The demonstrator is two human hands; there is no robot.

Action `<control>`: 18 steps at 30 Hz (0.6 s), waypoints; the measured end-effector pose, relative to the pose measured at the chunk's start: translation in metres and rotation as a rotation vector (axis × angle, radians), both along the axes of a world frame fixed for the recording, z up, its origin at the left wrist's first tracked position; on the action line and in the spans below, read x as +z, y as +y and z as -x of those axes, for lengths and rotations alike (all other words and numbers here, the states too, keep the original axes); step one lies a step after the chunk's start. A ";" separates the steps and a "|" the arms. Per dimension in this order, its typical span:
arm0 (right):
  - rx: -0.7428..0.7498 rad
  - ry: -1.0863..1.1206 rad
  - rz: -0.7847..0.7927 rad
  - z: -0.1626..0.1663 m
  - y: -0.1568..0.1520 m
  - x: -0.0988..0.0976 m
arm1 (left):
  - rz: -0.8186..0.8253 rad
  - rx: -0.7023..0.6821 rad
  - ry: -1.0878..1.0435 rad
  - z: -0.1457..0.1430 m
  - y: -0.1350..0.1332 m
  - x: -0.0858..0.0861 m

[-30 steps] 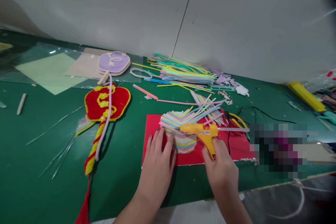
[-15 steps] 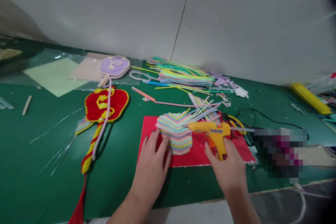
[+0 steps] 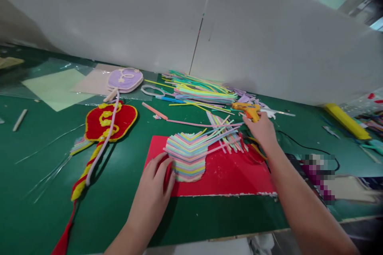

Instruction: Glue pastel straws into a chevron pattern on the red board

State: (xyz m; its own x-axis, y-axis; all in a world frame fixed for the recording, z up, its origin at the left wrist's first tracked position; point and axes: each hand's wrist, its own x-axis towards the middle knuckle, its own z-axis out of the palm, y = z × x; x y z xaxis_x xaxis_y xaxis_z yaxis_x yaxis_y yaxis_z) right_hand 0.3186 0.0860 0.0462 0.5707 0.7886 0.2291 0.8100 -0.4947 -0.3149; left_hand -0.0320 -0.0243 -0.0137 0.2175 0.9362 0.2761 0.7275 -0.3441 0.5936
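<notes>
My right hand (image 3: pixel 263 129) reaches to the back of the table, its fingers round the handle of an orange-yellow glue gun (image 3: pixel 247 107). A clear glue stick juts from the gun's rear. My left hand (image 3: pixel 156 181) rests at the left side of a piece made of pastel fuzzy stems (image 3: pixel 190 169), fingertips touching its edge and fingers loosely apart. The stems run in V-shaped stripes. This piece lies on a red board (image 3: pixel 239 179), with loose stem ends sticking out at its upper right.
A red and yellow fan (image 3: pixel 125 121) with a tassel lies left, near a lilac fan (image 3: pixel 127 79). Behind the board is a bundle of coloured stems (image 3: pixel 203 89). A black cord (image 3: pixel 302 143) crosses the right side; a yellow block (image 3: pixel 347 121) sits beyond it.
My right hand has carried the glue gun from above the striped piece to the back right. A pink stem now lies across the piece. My left hand stays at its left edge.
</notes>
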 end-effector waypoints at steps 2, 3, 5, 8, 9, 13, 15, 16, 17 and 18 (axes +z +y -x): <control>0.025 -0.024 0.038 -0.005 0.014 -0.012 | 0.001 0.005 0.005 -0.001 0.000 -0.001; 0.045 -0.034 0.046 -0.005 0.018 -0.017 | 0.006 0.012 0.003 -0.001 0.000 -0.001; 0.091 -0.051 0.048 -0.003 0.020 -0.026 | 0.025 0.036 -0.015 -0.001 -0.001 0.001; 0.154 -0.136 -0.040 0.004 0.011 -0.029 | 0.060 0.083 -0.063 0.003 0.000 0.006; 0.193 -0.183 -0.120 0.007 0.005 -0.026 | 0.067 0.094 -0.077 0.005 0.002 0.008; 0.625 -0.119 -0.385 0.036 -0.025 -0.004 | 0.062 0.095 -0.094 0.021 0.021 0.017; 0.848 0.004 -0.335 0.055 -0.040 0.007 | 0.079 0.074 -0.100 0.029 0.034 0.023; 0.875 -0.004 -0.352 0.064 -0.047 0.010 | 0.099 0.072 -0.091 0.032 0.041 0.026; 0.897 -0.013 -0.338 0.072 -0.052 0.012 | 0.132 0.074 -0.068 0.035 0.047 0.028; 0.937 0.008 -0.307 0.077 -0.056 0.013 | 0.167 0.083 -0.045 0.037 0.053 0.031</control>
